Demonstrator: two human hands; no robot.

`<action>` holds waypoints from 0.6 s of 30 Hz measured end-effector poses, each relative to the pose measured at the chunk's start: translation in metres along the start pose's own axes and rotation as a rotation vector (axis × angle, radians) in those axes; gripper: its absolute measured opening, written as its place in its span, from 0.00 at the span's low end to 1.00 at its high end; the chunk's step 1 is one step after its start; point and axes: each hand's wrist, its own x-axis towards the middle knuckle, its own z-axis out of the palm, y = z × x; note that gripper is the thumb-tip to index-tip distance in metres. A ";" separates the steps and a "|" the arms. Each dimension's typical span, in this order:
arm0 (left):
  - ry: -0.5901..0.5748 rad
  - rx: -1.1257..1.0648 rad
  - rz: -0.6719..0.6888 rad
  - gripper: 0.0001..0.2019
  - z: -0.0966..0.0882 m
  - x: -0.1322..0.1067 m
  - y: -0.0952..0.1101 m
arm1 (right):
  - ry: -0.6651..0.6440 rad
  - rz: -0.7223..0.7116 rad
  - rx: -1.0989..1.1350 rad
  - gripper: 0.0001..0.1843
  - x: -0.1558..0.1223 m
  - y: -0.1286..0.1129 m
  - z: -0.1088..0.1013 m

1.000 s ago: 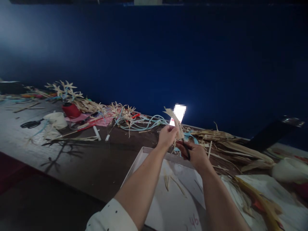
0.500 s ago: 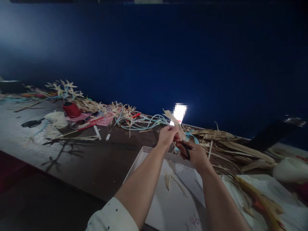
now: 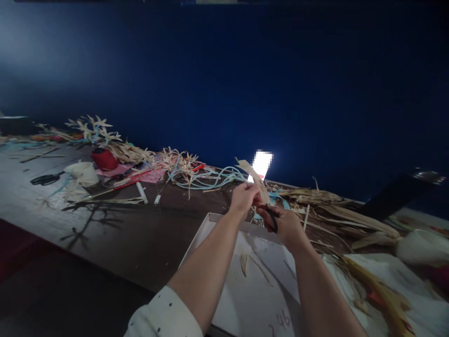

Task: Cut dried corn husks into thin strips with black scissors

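A pale strip of dried husk (image 3: 253, 172) is pinched in my left hand (image 3: 243, 198), its wide end pointing up and left. My right hand (image 3: 285, 225) grips black-handled scissors (image 3: 272, 218) just below and right of the strip. The blades are mostly hidden, so I cannot tell whether they touch the husk. Beneath my wrists lies a shallow white box lid (image 3: 224, 299) with handwritten marks. A few husk scraps (image 3: 244, 265) rest inside it. Behind my hands a bright phone screen (image 3: 261, 164) leans near the wall.
Dried husks (image 3: 329, 201) are heaped to the right. Light-blue wires (image 3: 217, 180) and star-shaped husk flowers (image 3: 180, 161) lie left of the phone. Farther left are a red thread spool (image 3: 104, 159), a white tape roll (image 3: 84, 174) and other black scissors (image 3: 46, 179). A dark blue wall (image 3: 224, 84) backs the table.
The husk strip has shifted slightly, its upper end tipping a little left. Both hands hold nearly the same position.
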 end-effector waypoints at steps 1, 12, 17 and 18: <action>0.000 -0.001 0.005 0.07 0.000 0.001 -0.001 | 0.003 0.001 0.001 0.21 0.000 -0.001 0.000; 0.079 0.067 0.106 0.08 -0.003 0.002 0.000 | 0.028 0.087 0.128 0.21 0.005 0.012 0.000; 0.109 0.164 0.136 0.07 -0.005 0.004 -0.002 | 0.240 0.050 0.248 0.21 0.010 0.017 -0.010; 0.094 0.196 0.139 0.07 -0.005 0.004 -0.003 | 0.305 0.016 0.279 0.22 0.010 0.016 -0.011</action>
